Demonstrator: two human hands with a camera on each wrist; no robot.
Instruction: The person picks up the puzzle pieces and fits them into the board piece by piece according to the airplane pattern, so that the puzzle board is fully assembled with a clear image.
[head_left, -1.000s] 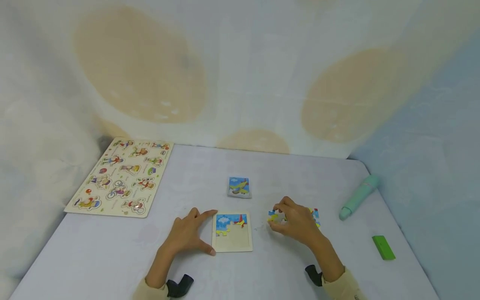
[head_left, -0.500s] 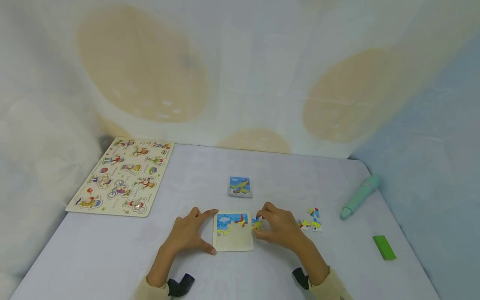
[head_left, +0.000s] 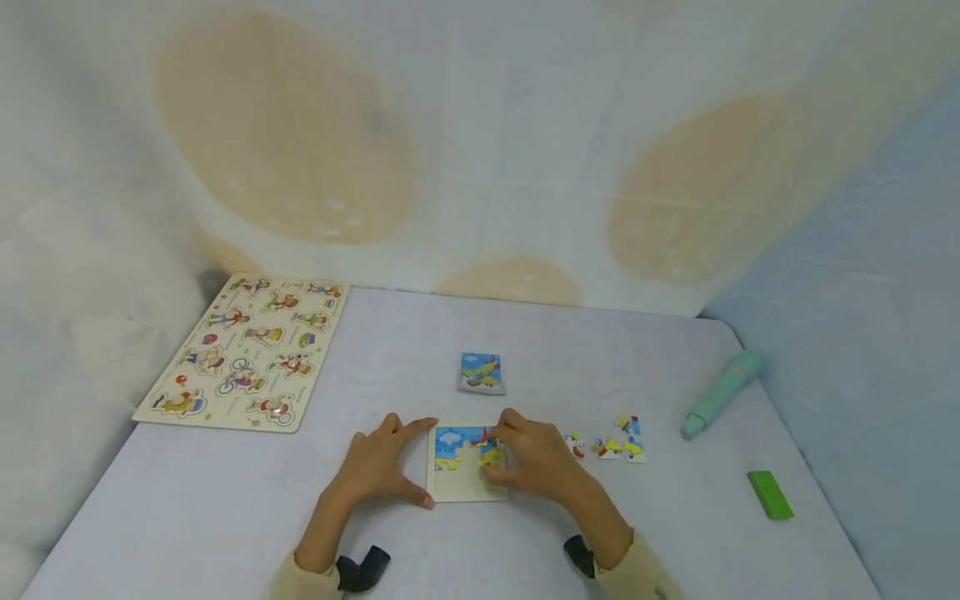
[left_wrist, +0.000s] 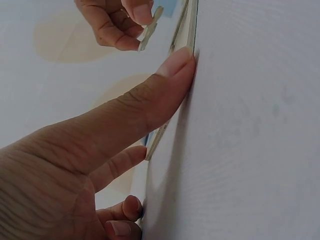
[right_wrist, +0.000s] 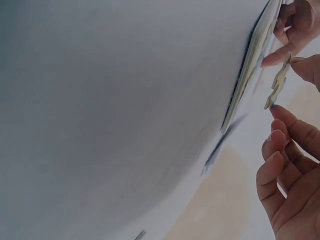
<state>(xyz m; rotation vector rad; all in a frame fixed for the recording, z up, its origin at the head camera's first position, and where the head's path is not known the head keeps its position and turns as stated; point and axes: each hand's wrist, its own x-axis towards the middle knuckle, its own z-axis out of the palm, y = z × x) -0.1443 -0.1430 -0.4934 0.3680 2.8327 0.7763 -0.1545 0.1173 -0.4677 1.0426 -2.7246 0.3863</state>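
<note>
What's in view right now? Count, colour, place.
Puzzle tray: one, pale, front centre
Fitted pieces: several, mainly blue, tray's far side
Held piece: one, yellow and blue, pinched over tray
Loose pieces: several, multicoloured, right of tray
Plane-picture block: one, blue and yellow, beyond tray
Figure board: one, cream, far left
Tube: one, mint green, right
Small block: one, green, right, nearer than tube
Tabletop: one, white, under these
Backdrop: count unclear, white, tan-patched, pale blue, around
Wrist attachments: two, black, one per wrist
Sleeves: two, beige, bottom edge
Left hand: one, bare, at tray's left edge
Right hand: one, bare, holding piece
</note>
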